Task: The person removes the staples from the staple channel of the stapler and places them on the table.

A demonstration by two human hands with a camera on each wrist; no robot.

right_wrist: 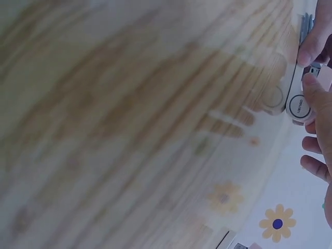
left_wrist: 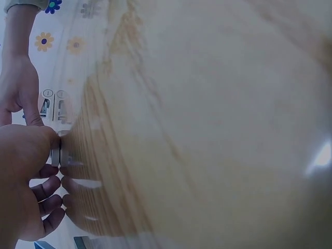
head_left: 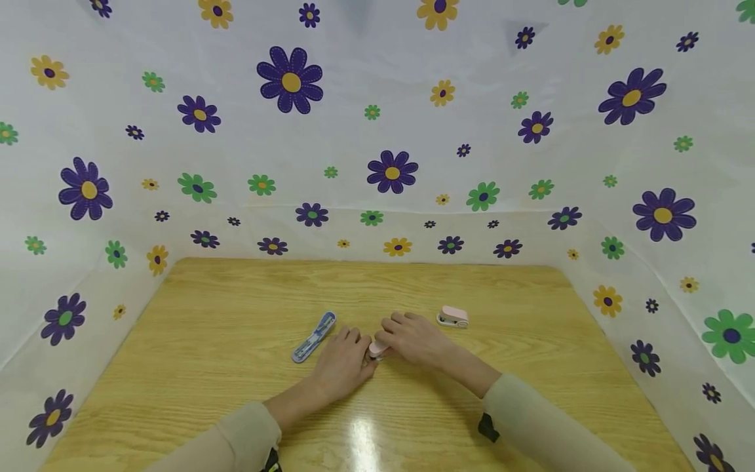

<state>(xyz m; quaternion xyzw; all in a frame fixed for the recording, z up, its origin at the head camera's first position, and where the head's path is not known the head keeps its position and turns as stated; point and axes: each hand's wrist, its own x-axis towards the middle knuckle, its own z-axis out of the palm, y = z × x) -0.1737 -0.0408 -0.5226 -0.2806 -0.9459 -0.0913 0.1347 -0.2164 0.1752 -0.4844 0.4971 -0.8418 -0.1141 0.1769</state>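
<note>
A small pink stapler-like object [head_left: 377,348] lies on the wooden table [head_left: 236,341] between my two hands. My left hand [head_left: 354,351] pinches its near end from the left; in the left wrist view the thumb [left_wrist: 36,140] presses on it [left_wrist: 56,151]. From the right, my right hand [head_left: 394,335] covers and grips the same object. In the right wrist view its pale rounded end [right_wrist: 299,104] shows under my right thumb [right_wrist: 319,96], with a left fingertip [right_wrist: 311,46] above it.
A blue slim tool [head_left: 314,336] lies just left of my left hand. A second pink mini stapler [head_left: 453,317] sits behind and right of my right hand. Flower-printed white sheeting [head_left: 377,164] walls the table on three sides.
</note>
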